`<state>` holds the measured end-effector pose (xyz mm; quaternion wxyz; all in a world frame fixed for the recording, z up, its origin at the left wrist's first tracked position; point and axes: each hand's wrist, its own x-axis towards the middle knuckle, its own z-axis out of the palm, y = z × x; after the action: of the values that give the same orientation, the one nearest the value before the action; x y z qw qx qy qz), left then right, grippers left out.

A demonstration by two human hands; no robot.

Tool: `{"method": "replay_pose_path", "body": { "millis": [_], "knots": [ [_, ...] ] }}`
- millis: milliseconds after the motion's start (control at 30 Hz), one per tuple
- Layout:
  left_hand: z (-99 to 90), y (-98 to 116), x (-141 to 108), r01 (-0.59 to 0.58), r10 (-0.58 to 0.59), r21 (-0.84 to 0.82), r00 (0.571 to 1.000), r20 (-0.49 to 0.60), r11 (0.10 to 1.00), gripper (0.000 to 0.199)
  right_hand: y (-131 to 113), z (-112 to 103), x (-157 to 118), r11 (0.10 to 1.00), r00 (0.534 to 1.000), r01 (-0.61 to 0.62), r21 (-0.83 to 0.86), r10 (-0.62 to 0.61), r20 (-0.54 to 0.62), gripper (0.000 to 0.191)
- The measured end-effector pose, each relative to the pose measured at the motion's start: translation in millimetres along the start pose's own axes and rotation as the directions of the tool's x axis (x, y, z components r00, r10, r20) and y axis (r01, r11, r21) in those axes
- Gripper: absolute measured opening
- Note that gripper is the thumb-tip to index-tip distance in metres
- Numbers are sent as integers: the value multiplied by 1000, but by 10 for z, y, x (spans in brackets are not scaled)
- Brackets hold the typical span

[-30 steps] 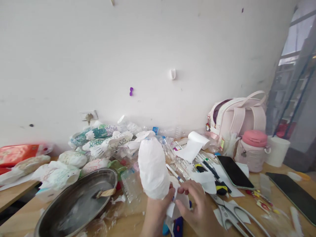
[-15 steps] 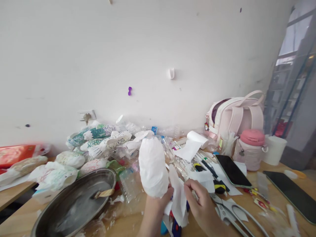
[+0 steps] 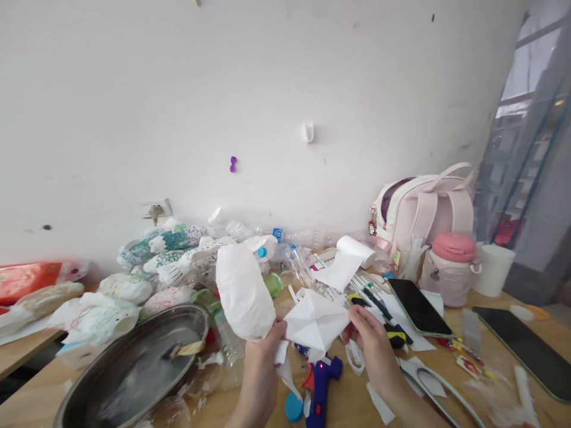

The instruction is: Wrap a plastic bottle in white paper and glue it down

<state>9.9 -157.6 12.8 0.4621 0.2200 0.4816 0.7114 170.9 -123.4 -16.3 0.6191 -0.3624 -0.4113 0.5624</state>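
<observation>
A white paper-covered form leans up and to the left, with its lower end in my left hand. My left fingers are closed on it, close to the left edge of a creased white paper piece. My right hand pinches the right edge of that paper, so it spreads between both hands. Below the paper lies a blue glue gun with a small red light, beside a blue bottle cap.
An oval metal basin holds murky liquid and a brush. Decorated paper fish are piled behind. Scissors, phones, a pink backpack, a pink-lidded jar and a paper roll are on the right.
The white form has shifted left and tilted. The paper piece, hanging down before, is now spread wide between my hands, and the glue gun beneath shows more fully.
</observation>
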Motion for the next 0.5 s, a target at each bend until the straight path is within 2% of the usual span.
{"method": "replay_pose_path", "body": {
  "millis": [100, 233, 500],
  "knots": [
    [-22, 10, 31, -19, 19, -37, 1000, -3, 999, 28, 6, -18, 48, 999, 1000, -17, 41, 18, -26, 35],
    [-44, -8, 37, -30, 34, -77, 998, 50, 997, 29, 14, -27, 86, 996, 997, -62, 63, 65, -43, 33],
    [-31, 42, 47, -24, 24, -102, 1000, -4, 995, 32, -121, -39, 165, 993, 987, -52, 102, 67, -144, 30]
  ]
}}
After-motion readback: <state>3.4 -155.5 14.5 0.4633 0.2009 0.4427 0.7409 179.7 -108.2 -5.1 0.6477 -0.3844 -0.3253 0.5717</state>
